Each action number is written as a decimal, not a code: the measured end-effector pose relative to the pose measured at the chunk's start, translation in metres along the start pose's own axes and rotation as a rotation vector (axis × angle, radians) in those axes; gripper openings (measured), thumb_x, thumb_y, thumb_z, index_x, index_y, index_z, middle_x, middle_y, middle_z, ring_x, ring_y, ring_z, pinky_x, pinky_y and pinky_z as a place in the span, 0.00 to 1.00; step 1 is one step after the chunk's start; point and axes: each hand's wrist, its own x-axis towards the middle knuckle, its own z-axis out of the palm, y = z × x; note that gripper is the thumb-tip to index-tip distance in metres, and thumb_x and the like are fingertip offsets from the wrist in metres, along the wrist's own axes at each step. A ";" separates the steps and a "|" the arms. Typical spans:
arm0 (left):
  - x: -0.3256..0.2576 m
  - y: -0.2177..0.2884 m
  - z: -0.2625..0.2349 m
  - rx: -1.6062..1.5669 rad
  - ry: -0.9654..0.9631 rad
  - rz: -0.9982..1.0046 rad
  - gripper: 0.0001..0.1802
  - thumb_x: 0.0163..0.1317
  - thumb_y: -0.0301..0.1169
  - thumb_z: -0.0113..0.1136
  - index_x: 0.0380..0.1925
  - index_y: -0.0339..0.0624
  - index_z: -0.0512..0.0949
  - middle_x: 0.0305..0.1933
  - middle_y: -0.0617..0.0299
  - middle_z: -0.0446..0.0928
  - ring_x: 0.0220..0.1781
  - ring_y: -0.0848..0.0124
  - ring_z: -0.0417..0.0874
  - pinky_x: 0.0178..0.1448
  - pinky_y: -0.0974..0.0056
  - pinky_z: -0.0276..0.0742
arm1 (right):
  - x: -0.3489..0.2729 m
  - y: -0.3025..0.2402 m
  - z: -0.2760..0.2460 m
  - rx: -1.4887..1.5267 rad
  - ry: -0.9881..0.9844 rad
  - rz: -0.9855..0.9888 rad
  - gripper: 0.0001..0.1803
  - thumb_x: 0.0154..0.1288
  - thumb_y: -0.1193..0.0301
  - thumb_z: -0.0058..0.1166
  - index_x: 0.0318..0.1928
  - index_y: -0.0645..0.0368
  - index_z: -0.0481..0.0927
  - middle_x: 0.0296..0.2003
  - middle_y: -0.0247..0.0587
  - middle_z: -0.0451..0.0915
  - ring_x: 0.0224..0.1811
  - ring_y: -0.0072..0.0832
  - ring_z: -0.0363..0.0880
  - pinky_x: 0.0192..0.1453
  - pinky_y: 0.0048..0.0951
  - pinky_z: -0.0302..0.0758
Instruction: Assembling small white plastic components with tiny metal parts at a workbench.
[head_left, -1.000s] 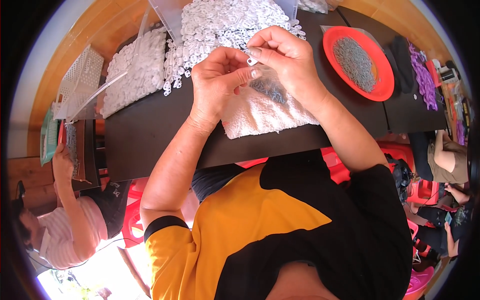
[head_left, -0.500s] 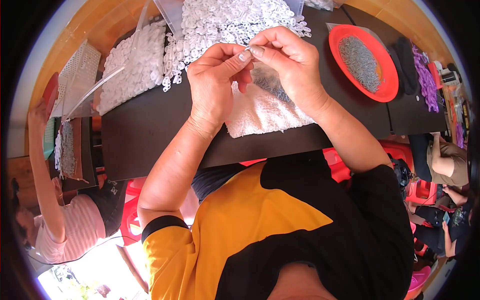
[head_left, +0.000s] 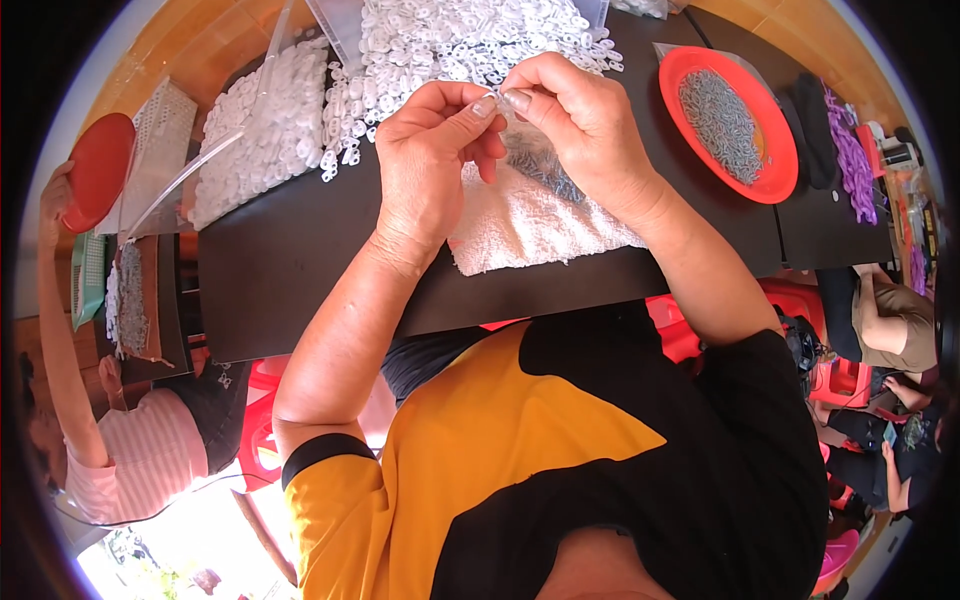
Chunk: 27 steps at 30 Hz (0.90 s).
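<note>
My left hand (head_left: 430, 165) and my right hand (head_left: 585, 120) meet fingertip to fingertip above the black table (head_left: 290, 270). Between thumbs and forefingers they pinch a small white plastic piece (head_left: 494, 97); most of it is hidden by the fingers. Under the hands lies a white towel (head_left: 530, 225) with a small heap of grey metal parts (head_left: 545, 165) on it. Just beyond the hands spreads a large pile of white plastic pieces (head_left: 450, 40).
A red plate (head_left: 775, 160) of grey metal parts sits at the right, with purple pieces (head_left: 850, 150) past it. Clear bags of white pieces (head_left: 260, 120) lie at the left. A person at the far left holds up a red plate (head_left: 98, 170). More people sit at the right edge.
My hands stay joined on the small piece, fingers shifting slightly. The person at the left has raised an arm and now holds a red plate up.
</note>
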 end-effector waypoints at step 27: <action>0.005 -0.002 -0.008 -0.049 0.078 -0.123 0.06 0.63 0.22 0.59 0.38 0.28 0.77 0.29 0.53 0.80 0.24 0.70 0.79 0.24 0.69 0.72 | -0.007 0.007 0.007 -0.212 -0.055 -0.045 0.09 0.63 0.84 0.50 0.42 0.61 0.77 0.31 0.40 0.81 0.30 0.30 0.80 0.35 0.27 0.75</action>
